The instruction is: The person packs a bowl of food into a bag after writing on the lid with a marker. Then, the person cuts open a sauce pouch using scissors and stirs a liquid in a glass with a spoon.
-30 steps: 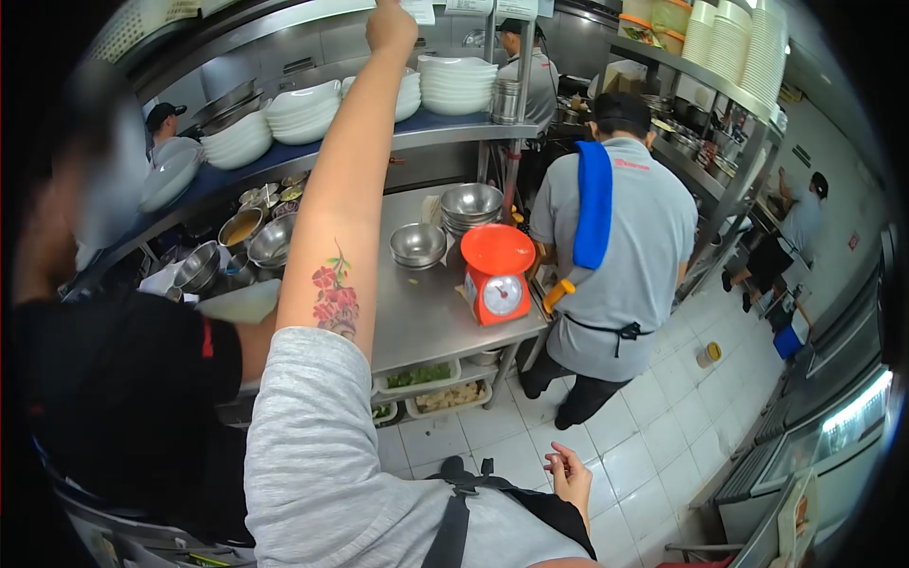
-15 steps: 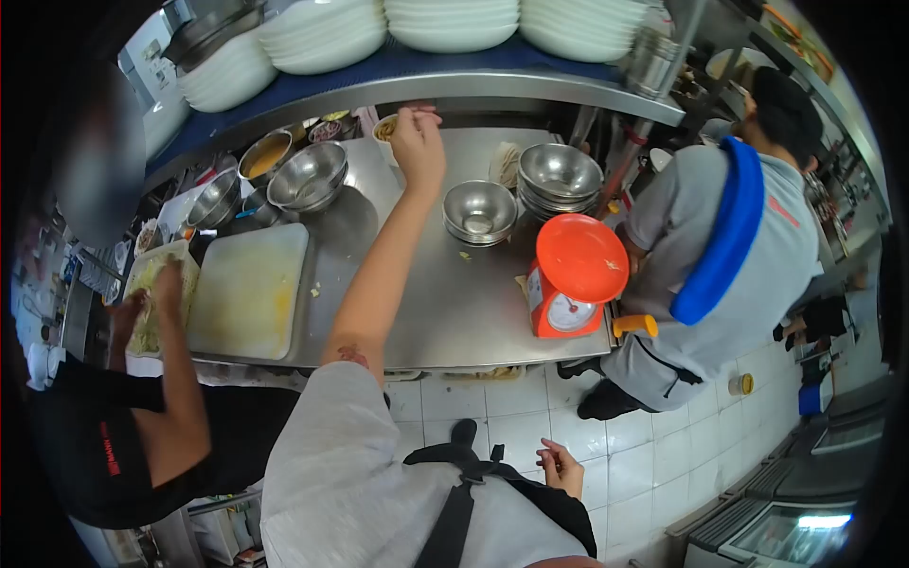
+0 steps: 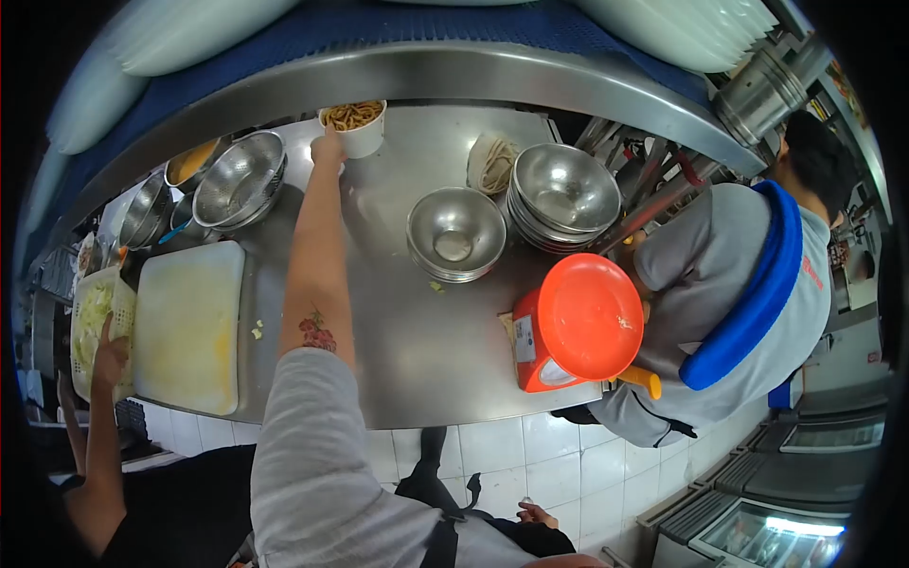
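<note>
Below the shelf edge (image 3: 379,72): the white tub (image 3: 365,142) of noodles (image 3: 352,115), over the steel counter (image 3: 388,322); resting or just lifted, I can't tell.
Tub: I judge it light, thin-walled, perhaps slick with oil; I'd hold it low around the wall, gently.
Left hand (image 3: 328,151): at the tub's near left side; I cannot tell how far its fingers close.
Right hand (image 3: 537,516): well apart, fingers loosely parted, nothing visible in them.
Steel bowls (image 3: 454,210): stacked right of the tub, near the orange scale (image 3: 592,312).

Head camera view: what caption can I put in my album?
Left hand stretched over a steel table to a white tub of noodles, with an orange scale farther right.
</note>
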Available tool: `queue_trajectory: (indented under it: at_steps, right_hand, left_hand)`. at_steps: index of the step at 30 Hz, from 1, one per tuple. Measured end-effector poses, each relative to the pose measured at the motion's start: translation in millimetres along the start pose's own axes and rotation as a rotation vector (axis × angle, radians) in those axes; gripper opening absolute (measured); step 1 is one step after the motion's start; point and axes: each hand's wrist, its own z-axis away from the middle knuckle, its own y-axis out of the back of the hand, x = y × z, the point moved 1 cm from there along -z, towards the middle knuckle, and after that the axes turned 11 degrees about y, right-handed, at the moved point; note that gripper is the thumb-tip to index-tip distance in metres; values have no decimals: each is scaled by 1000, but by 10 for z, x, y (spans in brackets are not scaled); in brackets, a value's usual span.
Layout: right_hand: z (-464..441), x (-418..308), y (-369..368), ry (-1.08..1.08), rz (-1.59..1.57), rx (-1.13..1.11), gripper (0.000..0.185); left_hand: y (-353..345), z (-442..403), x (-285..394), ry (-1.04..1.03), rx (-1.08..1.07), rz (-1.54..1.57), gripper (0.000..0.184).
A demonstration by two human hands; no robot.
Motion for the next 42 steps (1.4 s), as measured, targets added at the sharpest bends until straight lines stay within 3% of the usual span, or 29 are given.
queue_trajectory:
  at_steps: [4, 7, 13, 16, 18, 20, 24, 26, 30, 32, 36, 42]
  right_hand:
    - [-67, 628, -112, -30, -133, -79, 26]
    - [-148, 655, -210, 58, -15, -60, 26]
    - [-201, -400, -120, 157, 32, -65, 25]
    - [-270, -421, -78, 307, 62, -115, 24]
    - [-384, -330, -105, 401, 75, -165, 24]
    - [-419, -388, -169, 513, 89, -214, 24]
    - [-510, -548, -381, 677, 160, -461, 25]
    - [-286, -786, -563, 805, 223, -602, 25]
    - [-175, -737, -1098, 982, 366, -997, 27]
    - [-97, -681, -1383, 1030, 441, -1127, 27]
    - [529, -697, -1958, 959, 543, -1302, 27]
    - [1989, -312, -3046, 873, 585, -1718, 27]
  left_hand:
    - [56, 310, 123, 1, -106, 213, 47]
    - [202, 514, -2, 14, -119, 181, 46]
    - [884, 1152, -476, -20, -1, 237, 49]
    - [1519, 1710, -751, -35, -61, 222, 40]
    - [1980, 2398, -898, -114, -141, 396, 35]
    - [2469, 3197, -1102, -168, -34, 393, 33]
    - [3536, 4806, -1805, -109, 4, 414, 37]
    - [4032, 5568, -2349, -71, -4, 536, 29]
    - [4968, 7261, -3368, 57, 282, 387, 26]
    - [5258, 8051, -3794, 149, 438, 475, 23]
    - [5738, 9391, -4501, 317, 841, 622, 23]
    - [6505, 10662, -5428, 285, 1404, 781, 25]
